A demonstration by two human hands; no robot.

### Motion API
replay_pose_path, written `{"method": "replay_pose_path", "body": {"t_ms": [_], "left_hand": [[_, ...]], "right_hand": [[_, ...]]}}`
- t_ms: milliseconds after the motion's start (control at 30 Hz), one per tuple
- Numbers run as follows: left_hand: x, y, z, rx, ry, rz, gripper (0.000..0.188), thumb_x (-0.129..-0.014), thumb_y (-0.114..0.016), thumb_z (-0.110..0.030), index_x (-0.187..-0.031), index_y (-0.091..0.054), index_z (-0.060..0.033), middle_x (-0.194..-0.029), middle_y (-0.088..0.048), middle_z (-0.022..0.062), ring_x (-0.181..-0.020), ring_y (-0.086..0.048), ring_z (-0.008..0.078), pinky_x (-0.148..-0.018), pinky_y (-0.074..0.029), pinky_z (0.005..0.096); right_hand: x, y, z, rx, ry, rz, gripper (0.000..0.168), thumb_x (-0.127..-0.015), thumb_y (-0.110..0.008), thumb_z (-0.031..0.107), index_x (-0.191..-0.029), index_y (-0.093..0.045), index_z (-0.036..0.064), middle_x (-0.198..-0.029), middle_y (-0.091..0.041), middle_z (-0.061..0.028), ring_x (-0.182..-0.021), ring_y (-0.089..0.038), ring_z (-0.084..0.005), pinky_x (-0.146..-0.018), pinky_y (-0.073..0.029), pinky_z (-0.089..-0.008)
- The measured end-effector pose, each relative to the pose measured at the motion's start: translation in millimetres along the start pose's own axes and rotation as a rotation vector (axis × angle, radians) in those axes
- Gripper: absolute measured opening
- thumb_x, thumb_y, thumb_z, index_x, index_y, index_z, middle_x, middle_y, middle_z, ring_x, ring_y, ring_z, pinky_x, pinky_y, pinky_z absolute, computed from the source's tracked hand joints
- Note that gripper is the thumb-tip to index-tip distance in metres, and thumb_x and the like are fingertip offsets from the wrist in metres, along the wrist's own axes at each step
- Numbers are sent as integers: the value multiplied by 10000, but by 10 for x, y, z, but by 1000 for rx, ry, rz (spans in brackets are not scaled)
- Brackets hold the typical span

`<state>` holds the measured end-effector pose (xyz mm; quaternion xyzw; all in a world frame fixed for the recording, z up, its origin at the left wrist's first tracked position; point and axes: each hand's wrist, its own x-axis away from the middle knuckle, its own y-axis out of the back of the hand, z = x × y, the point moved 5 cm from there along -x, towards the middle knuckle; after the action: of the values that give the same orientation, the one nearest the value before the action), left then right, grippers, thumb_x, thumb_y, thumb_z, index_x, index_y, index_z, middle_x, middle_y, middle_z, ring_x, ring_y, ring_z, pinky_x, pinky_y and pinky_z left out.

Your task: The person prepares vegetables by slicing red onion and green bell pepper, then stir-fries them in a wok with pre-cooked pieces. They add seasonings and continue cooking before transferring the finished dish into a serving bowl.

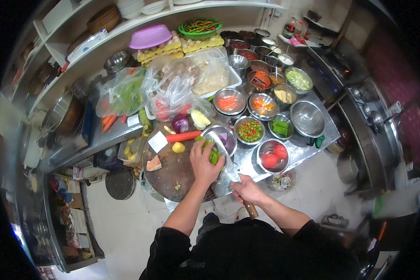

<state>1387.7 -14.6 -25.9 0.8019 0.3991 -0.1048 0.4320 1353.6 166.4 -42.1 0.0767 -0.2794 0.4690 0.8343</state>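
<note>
My right hand (248, 190) grips a cleaver by its wooden handle (250, 209); its broad metal blade (225, 176) lies flat under green pepper pieces (215, 155). Over those pieces my left hand (204, 161) is spread, pressing them on the blade at the right edge of the round wooden chopping block (175, 178). Just beyond the blade is a steel bowl with purple onion pieces (226, 140). On the block are a carrot (183, 136), a yellow piece of vegetable or root (178, 147), a pinkish-tan chunk (154, 163), a cut red onion (180, 123) and a paper label (158, 141).
Steel bowls hold tomatoes (270, 160), chopped chillies (249, 130), green pieces (280, 127) and carrot strips (228, 103). An empty steel bowl (308, 119) sits at the right. Plastic bags of vegetables (171, 87), egg trays (161, 52) and a shelf (196, 7) are behind.
</note>
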Motion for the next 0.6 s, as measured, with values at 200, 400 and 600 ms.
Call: {"method": "replay_pose_path", "body": {"t_ms": [200, 400, 600], "left_hand": [[-369, -708, 227, -5, 56, 124, 552, -810, -740, -365, -1276, -620, -93, -1327, -543, 180, -1258, -469, 390, -1055, -354, 534], [-453, -736, 430, 169, -15, 227, 477, -878, -672, -173, -1332, -577, -65, -1446, -483, 226, -1359, -411, 416, -1159, -294, 485], [6, 315, 1279, 452, 307, -10, 273, -935, -549, 36, -1201, -607, 27, -1168, -644, 121, -1054, -641, 187, -925, -509, 321]], "right_hand": [[498, 508, 307, 100, -54, -173, 145, -982, -496, 83, -1121, -519, 51, -627, -499, -26, -433, -463, -130, -400, -407, -319], [820, 774, 224, 154, 23, -304, 114, -966, -508, 87, -1046, -565, 30, -655, -558, -67, -481, -544, -163, -450, -448, -345], [930, 727, 49, 768, 417, -355, 163, -883, -614, 124, -1010, -581, 27, -746, -628, -183, -708, -647, -375, -642, -504, -489]]}}
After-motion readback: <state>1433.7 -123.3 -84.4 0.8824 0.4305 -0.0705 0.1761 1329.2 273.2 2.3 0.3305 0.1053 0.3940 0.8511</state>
